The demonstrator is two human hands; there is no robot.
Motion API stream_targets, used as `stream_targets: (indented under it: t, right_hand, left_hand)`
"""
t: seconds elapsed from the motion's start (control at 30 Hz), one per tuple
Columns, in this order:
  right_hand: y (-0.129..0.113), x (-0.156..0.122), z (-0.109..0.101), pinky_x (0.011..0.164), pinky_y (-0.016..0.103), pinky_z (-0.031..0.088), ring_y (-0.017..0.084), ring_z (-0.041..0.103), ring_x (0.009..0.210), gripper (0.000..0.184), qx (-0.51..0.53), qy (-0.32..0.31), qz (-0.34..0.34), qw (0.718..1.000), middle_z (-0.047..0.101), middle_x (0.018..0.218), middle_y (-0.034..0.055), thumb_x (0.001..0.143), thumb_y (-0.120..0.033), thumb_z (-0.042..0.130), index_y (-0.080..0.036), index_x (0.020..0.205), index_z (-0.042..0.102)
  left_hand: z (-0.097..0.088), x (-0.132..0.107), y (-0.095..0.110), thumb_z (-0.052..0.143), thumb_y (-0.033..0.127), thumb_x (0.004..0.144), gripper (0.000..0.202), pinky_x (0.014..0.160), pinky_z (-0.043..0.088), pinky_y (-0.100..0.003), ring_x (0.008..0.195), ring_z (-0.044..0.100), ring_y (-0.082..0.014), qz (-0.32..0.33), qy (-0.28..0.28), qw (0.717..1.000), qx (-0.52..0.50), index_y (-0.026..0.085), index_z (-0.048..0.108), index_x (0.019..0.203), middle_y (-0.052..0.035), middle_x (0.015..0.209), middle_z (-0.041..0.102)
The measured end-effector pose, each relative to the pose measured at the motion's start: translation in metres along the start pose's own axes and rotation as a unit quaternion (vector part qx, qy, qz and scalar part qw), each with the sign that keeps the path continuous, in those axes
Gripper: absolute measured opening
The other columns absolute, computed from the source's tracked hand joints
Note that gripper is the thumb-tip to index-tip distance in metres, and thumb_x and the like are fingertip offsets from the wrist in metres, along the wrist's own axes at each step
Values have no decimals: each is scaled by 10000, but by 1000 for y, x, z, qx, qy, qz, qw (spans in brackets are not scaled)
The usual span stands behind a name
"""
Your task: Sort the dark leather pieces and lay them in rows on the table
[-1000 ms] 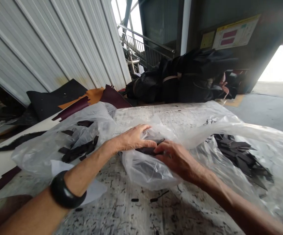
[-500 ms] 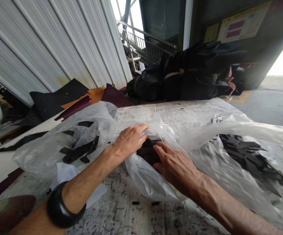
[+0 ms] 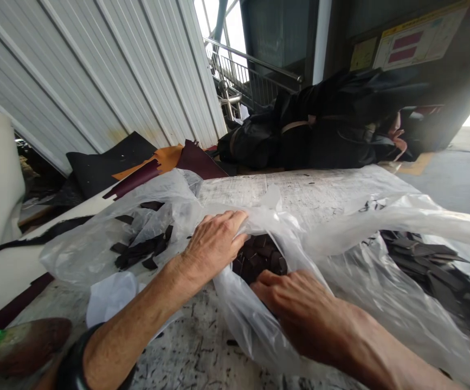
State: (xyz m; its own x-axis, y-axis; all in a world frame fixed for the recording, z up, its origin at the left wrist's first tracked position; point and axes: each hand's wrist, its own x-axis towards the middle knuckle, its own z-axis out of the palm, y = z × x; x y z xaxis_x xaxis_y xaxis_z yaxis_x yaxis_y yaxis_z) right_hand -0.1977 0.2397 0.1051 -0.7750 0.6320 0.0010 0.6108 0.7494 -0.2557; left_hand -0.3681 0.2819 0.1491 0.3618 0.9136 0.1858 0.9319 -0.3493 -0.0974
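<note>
In the middle of the work surface lies a clear plastic bag with its mouth spread apart. Several dark brown cut pieces fill the opening. My left hand is closed on the far left part of the bag's rim, thumb towards the pieces. At the near right side of the mouth, my right hand has its fingers curled in on the bag's edge, beside the pieces; the fingertips are partly hidden. A black bangle sits on my left wrist.
To the right lies another plastic bag with dark strips. On the left is a bag with dark scraps. A brown rounded object is at near left. Black bundles stand behind the scuffed board.
My right hand has moved down towards me, and its fingers have curled. The bag's mouth is wider, showing more dark pieces. My left hand stays on the rim. The view has shifted slightly left.
</note>
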Motion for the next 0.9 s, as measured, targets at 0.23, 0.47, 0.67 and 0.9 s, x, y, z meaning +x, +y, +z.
stream_targets:
  t: [0.23,0.47,0.67,0.9]
  right_hand:
    - [4,4,-2,560,298,405,203,663,775,173,60,36,64,996,654,993,40,819,-191,490,-193,959,591]
    - [24,42,8,608,358,458,302,660,834,380,1,66,157,985,642,1048,156,749,-299,633,-80,1055,575]
    - [30,37,9,690,322,468,241,653,889,314,35,70,111,991,654,1054,63,776,-231,567,-175,1085,575]
    - [1,7,4,535,319,479,234,682,759,456,50,-12,10,999,651,1031,77,770,-65,466,-148,1217,499]
  left_hand:
    - [-1,-2,7,564,207,839,278,831,479,-392,988,628,-255,4,29,1000,5,215,534,1115,-57,1099,666]
    - [5,-3,4,553,206,845,264,846,478,-397,994,633,-250,2,21,1000,2,195,556,1108,-64,1099,677]
    - [7,-3,2,554,229,846,260,824,483,-404,970,641,-258,-10,21,1000,-1,201,565,1104,-59,1094,682]
    - [5,-1,6,537,222,854,263,855,468,-356,995,632,-230,-18,30,999,-18,211,548,1117,-40,1097,678]
